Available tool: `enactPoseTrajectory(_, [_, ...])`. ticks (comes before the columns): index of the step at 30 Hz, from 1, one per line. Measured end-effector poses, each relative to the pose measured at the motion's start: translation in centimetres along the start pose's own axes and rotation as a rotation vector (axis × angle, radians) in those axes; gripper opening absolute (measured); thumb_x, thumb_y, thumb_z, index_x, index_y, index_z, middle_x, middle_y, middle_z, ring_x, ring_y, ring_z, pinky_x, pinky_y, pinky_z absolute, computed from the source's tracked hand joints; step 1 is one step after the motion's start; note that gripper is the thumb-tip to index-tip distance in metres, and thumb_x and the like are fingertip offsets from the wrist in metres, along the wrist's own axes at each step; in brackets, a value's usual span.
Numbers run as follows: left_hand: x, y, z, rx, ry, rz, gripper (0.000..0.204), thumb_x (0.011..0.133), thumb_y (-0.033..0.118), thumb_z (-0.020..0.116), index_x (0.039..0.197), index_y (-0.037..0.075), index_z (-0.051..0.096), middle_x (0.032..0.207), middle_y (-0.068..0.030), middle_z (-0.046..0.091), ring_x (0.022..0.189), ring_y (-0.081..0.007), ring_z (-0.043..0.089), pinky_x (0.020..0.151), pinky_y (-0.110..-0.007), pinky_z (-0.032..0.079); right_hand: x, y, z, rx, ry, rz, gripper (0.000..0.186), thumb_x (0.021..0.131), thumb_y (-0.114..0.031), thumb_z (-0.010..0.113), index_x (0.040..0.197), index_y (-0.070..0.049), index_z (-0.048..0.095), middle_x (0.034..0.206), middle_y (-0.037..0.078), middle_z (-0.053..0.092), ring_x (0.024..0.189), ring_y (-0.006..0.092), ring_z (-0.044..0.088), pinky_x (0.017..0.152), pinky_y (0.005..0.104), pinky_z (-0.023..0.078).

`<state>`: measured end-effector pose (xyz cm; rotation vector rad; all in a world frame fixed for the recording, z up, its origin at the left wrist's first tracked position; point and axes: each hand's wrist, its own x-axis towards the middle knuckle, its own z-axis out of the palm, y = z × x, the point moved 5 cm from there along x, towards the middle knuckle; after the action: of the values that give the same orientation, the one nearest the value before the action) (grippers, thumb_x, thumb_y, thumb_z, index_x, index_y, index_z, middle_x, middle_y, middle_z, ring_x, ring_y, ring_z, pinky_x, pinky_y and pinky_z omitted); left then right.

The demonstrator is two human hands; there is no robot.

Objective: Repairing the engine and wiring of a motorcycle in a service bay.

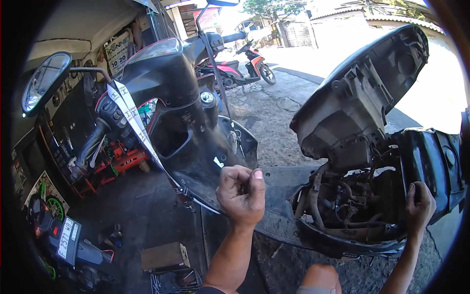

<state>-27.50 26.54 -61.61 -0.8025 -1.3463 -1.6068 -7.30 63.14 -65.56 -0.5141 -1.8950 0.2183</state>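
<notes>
In front of me a black scooter (166,78) stands with its engine bay (338,201) uncovered, showing hoses, wires and dirty metal parts. The black seat unit (362,93) is tipped up above the bay. My left hand (241,193) is raised over the footboard (281,228), fingers curled in and thumb up; nothing shows clearly in it. Close beyond it is a small white piece (219,161) on the front panel. My right hand (421,206) is at the bay's right side by the black rear body (431,161), fingers closed, their grip hidden.
A lanyard (129,110) hangs from the handlebar, and keys (236,138) dangle by the front panel. On the left floor are a wooden box (165,256), a tray of tools (176,283) and another motorcycle (68,245). A red compressor (127,159) stands behind; a red scooter (245,66) is parked outside.
</notes>
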Motion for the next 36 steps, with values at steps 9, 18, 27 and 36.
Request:
enactPoseTrajectory(9, [0.0,-0.4,0.3,-0.031,-0.026,0.007,0.023,0.093,0.001,0.062,0.083,0.009,0.043,0.074,0.0024,0.045,0.062,-0.0025,0.038,0.056,-0.019,0.033,0.2,0.0,0.1,0.004,0.038,-0.001,0.010,0.091,-0.009,0.064,0.089,0.000,0.065,0.078,0.017,0.064,0.068,0.0328,0.064,0.065,0.0371,0.050])
enactPoseTrajectory(18, [0.0,0.1,-0.2,0.021,-0.035,0.052,0.027,0.091,0.004,0.066,0.080,0.008,0.042,0.069,0.0017,0.050,0.059,-0.0027,0.040,0.052,-0.020,0.034,0.1,-0.2,0.0,0.023,0.038,-0.016,0.009,0.092,-0.008,0.063,0.089,0.001,0.065,0.079,0.017,0.063,0.068,0.0328,0.064,0.065,0.0369,0.049])
enactPoseTrajectory(27, [0.0,0.0,-0.1,0.035,-0.036,0.033,0.023,0.092,0.002,0.064,0.084,0.008,0.044,0.074,0.0002,0.052,0.061,-0.0027,0.042,0.056,-0.019,0.035,-0.1,0.5,0.2,-0.018,0.062,-0.045,0.009,0.092,-0.007,0.062,0.089,0.001,0.064,0.080,0.018,0.064,0.071,0.0347,0.065,0.066,0.0384,0.050])
enactPoseTrajectory(36, [-0.1,-0.5,0.0,0.015,-0.037,0.044,0.023,0.093,0.002,0.063,0.083,0.008,0.044,0.072,0.0009,0.051,0.058,-0.0022,0.041,0.053,-0.018,0.033,0.2,0.0,0.1,0.001,0.040,-0.013,0.010,0.092,-0.008,0.063,0.089,0.001,0.064,0.079,0.017,0.064,0.070,0.0343,0.064,0.066,0.0380,0.049])
